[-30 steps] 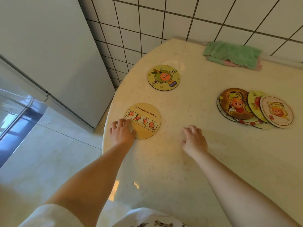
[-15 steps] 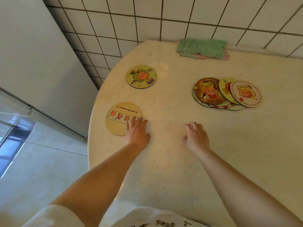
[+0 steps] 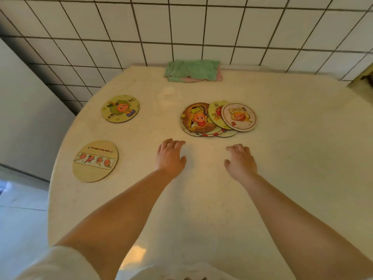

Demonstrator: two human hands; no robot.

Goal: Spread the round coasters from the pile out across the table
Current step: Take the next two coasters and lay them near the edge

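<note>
A pile of several overlapping round cartoon coasters (image 3: 217,119) lies mid-table on the cream table (image 3: 282,168). Two coasters lie apart from it: a green-and-yellow one (image 3: 120,108) at the far left and a tan one with a strip of carrot figures (image 3: 95,161) near the left edge. My left hand (image 3: 170,156) hovers palm down just in front of the pile's left side, fingers apart, holding nothing. My right hand (image 3: 240,160) is level with it, below the pile's right side, also empty with loosely curled fingers.
A folded green and pink cloth (image 3: 192,71) lies at the table's back edge against the white tiled wall (image 3: 181,27). A pale cabinet (image 3: 26,110) stands left of the table, with floor below.
My left hand let go of the tan coaster and moved right toward the pile. The view swung right, so the pile now sits near the centre. My right hand stayed roughly where it was.
</note>
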